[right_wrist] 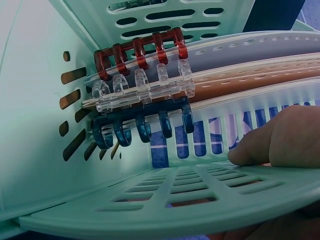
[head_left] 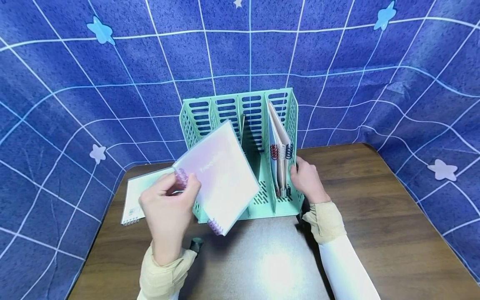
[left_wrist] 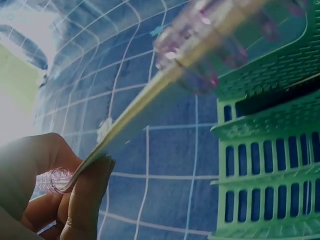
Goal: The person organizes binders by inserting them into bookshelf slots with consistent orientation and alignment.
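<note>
My left hand point(head_left: 168, 208) pinches a pale pink-and-white loose-leaf notebook point(head_left: 228, 171) at its purple rings. The notebook hangs tilted in front of the mint-green file organizer point(head_left: 262, 213), apart from the tabletop. My right hand point(head_left: 308, 180) grips the organizer's right side wall, thumb inside and fingers outside, as the right wrist view shows. Beside that thumb, several ring-bound notebooks point(head_left: 276, 162) stand in the rightmost compartment, with red rings point(right_wrist: 141, 52), clear rings point(right_wrist: 142, 92) and dark blue rings point(right_wrist: 142, 122). A dark, thin item point(head_left: 252, 152) leans upright in the compartment left of them.
Flat on the table at the left lies a white ring-bound notebook point(head_left: 136, 196), partly behind my left hand. The brown wooden table point(head_left: 356, 191) reaches back to a blue cloth point(head_left: 142, 104) with white grid lines and stars. The organizer's left compartments are partly covered by the held notebook.
</note>
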The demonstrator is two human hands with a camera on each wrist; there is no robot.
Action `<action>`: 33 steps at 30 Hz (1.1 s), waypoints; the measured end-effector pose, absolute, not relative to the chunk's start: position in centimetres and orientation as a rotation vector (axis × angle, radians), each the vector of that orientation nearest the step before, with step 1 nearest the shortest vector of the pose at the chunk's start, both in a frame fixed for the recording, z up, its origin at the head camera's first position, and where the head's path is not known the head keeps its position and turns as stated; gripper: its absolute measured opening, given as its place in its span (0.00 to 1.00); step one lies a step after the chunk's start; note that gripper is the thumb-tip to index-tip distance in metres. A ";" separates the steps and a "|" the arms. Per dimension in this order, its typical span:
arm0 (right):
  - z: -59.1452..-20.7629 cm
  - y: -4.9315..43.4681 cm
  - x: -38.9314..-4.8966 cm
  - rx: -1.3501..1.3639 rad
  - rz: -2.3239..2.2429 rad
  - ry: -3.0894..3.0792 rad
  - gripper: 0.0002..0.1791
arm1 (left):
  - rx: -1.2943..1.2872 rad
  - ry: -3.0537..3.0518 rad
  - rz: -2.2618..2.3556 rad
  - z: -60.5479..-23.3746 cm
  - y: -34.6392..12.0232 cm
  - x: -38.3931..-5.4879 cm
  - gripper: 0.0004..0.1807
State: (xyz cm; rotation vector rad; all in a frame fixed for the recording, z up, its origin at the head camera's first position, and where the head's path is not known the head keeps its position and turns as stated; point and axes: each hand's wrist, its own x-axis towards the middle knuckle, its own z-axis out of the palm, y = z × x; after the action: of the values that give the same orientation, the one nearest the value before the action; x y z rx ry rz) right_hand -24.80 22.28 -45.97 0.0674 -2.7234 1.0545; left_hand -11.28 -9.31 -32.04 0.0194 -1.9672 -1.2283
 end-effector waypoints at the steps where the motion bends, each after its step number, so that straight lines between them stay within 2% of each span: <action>1: -46.0 22.3 -24.8 0.067 1.052 -2.723 0.20 | 0.001 -1.973 -1.231 -32.1 -8.9 -11.5 0.09; 12: -46.3 22.4 -25.0 0.055 1.061 -2.745 0.22 | -0.155 -2.000 -1.135 -34.7 -4.6 -14.2 0.10; 23: -46.2 22.2 -25.1 0.050 1.067 -2.734 0.22 | -0.091 -2.000 -1.052 -36.5 -2.5 -16.8 0.12; 33: -46.2 22.3 -24.9 0.052 1.054 -2.741 0.23 | -0.018 -1.941 -1.069 -38.6 -1.2 -18.8 0.04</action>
State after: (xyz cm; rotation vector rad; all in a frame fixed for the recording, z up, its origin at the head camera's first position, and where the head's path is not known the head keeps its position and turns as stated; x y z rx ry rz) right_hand -24.94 22.27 -46.15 0.0521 -2.7410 1.0542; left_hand -18.83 -1.23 -38.61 -0.0182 -1.9415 -1.0690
